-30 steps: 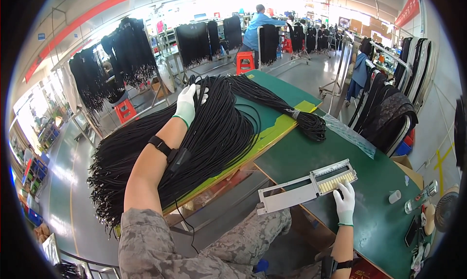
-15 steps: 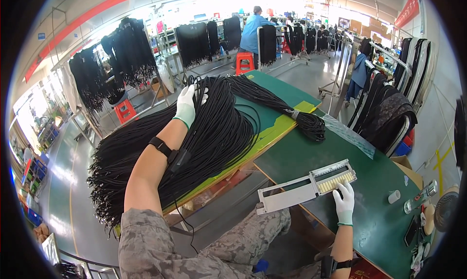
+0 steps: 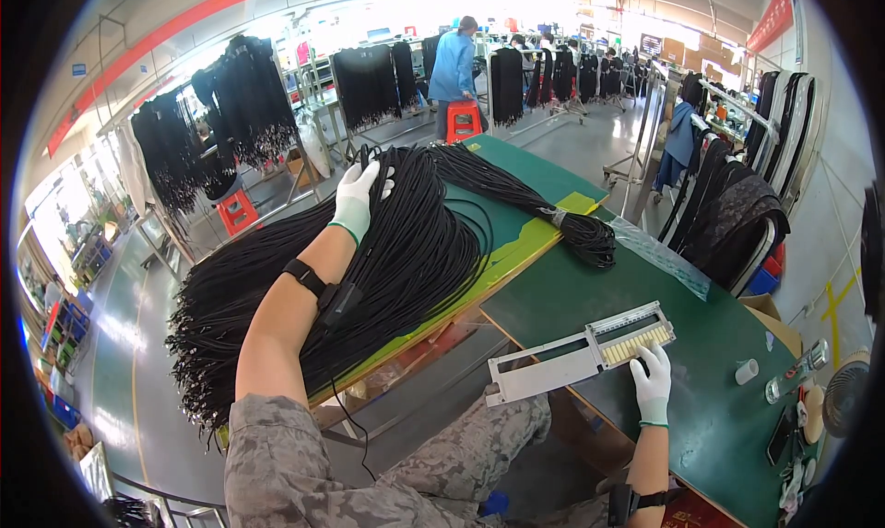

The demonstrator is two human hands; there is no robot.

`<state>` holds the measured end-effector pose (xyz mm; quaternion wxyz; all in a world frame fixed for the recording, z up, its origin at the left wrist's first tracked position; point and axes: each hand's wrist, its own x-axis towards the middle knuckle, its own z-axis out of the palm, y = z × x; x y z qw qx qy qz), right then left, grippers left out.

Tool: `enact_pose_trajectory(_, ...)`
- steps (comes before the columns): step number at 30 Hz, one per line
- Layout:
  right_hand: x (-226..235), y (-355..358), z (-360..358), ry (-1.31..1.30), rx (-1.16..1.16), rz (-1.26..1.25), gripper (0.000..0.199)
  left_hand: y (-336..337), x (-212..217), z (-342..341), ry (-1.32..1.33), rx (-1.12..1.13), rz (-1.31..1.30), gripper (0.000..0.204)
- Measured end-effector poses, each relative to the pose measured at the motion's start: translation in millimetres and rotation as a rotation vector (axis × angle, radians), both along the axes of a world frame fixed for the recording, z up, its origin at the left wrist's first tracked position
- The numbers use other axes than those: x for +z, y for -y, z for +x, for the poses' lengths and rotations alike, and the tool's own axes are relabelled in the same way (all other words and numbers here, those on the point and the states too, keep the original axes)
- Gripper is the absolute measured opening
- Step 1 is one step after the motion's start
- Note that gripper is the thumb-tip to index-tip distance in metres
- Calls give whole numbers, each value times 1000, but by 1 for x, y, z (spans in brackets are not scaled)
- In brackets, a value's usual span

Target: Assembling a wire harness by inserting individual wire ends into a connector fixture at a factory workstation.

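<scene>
Looks like cable-picking time: left hand (image 3: 358, 199) fingers curled into the black cable bundle (image 3: 387, 252), right hand (image 3: 653, 387) resting loosely open against the slotted white jig (image 3: 581, 353) right of it, so next up calls for teasing one cable free.

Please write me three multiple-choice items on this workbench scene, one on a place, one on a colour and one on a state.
1. Where does the left hand rest?
A. on the big bundle of black cords
B. on the white tray
C. on the fan

2. What colour is the bench top?
A. red
B. green
C. white

3. What is the right hand doing?
A. hanging free above the bench
B. gripping a cord
C. touching the end of the long white tray

Answers: 1 A, the gloved left hand lies on top of the cord bundle; 2 B, the bare surface is dark green; 3 C, the gloved fingers sit at the tray's slotted end.
</scene>
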<state>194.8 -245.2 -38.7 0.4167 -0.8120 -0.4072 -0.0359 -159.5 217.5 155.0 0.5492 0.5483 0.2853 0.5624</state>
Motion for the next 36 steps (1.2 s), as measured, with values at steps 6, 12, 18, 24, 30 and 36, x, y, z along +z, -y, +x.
enact_pose_trajectory(6,-3,1,2,-5,1,8,36,2,1,2,-47,-6,51,28)
enact_pose_trajectory(12,0,-1,1,13,-8,13,35,-12,15,-7,16,-158,-143,25)
enact_pose_trajectory(18,2,-1,8,-129,-36,496,36,-18,38,-46,449,-151,-226,26)
enact_pose_trajectory(24,147,-29,-69,-600,357,465,45,137,67,-63,-58,-196,130,18)
enact_pose_trajectory(30,201,-153,-200,-873,1104,78,53,214,14,-56,-499,-310,343,21)
enact_pose_trajectory(36,229,-211,-263,-1335,1243,-63,41,228,-2,-69,-785,-221,836,27)
